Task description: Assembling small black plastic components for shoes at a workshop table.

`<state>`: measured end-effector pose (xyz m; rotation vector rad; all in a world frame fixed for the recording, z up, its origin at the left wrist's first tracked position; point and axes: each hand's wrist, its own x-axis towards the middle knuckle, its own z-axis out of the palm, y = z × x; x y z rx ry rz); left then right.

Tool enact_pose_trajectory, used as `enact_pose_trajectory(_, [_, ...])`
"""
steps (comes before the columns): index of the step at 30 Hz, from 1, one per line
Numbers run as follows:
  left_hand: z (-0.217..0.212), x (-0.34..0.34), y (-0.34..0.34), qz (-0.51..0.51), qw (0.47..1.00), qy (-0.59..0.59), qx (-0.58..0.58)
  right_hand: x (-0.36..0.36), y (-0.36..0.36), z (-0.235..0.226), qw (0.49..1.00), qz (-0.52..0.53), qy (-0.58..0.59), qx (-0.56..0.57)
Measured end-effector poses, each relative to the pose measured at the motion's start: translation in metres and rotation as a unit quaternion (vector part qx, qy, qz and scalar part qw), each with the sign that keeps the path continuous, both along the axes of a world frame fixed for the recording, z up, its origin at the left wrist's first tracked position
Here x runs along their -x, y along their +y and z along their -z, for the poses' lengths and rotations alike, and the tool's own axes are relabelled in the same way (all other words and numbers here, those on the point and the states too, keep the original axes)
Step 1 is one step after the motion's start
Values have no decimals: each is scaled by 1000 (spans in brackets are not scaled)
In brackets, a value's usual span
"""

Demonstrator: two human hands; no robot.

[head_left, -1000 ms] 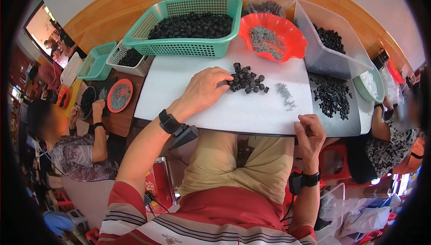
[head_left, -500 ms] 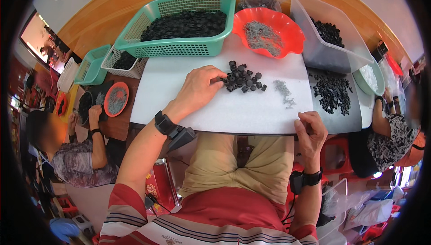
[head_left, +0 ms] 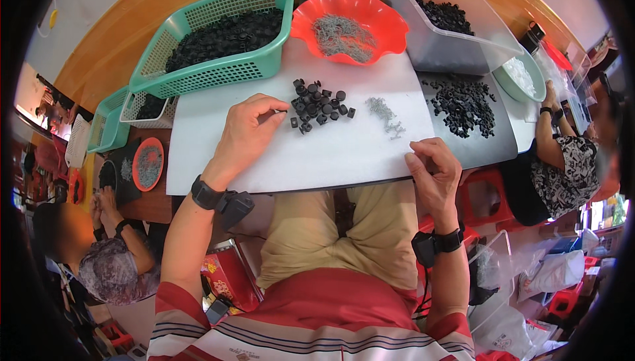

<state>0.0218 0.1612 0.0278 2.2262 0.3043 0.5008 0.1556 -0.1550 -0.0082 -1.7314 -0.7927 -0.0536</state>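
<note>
My left hand (head_left: 251, 129) is over the left part of the white work mat (head_left: 317, 156), its thumb and forefinger pinched on a small black plastic part (head_left: 282, 111). Just right of those fingertips lies a loose heap of black round-headed caps (head_left: 321, 103). My right hand (head_left: 434, 170) hovers at the mat's front right edge with curled fingers, thumb and forefinger close together; anything between them is too small to make out. Nearest to it on the mat is a little pile of thin grey metal pieces (head_left: 385, 116).
Behind the mat stand a green basket (head_left: 218, 73) of black parts, a red scalloped bowl (head_left: 390, 38) of grey pieces and a clear bin (head_left: 456, 47). Small black parts (head_left: 463, 106) cover a dark board at right. Co-workers sit at left (head_left: 126, 262) and right (head_left: 562, 169).
My left hand has drawn back slightly from the heap of caps, now with a small black part showing in its pinch. The view has shifted; my right hand stays near the mat's edge.
</note>
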Motion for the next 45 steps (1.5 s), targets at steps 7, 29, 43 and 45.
enact_pose_trajectory(7, [1,11,-4,-1,1000,-3,-5,0,7,-19,995,1,-56,84])
enact_pose_trajectory(29, [6,33,-46,-17,990,-52,127,-33,31,-50,875,-130,-294,362])
enact_pose_trajectory(43, [18,36,-69,-7,950,-65,304,-13,26,-37,960,-134,-196,150])
enact_pose_trajectory(45, [15,35,-74,-8,946,-66,316,-10,25,-37,966,-127,-177,139])
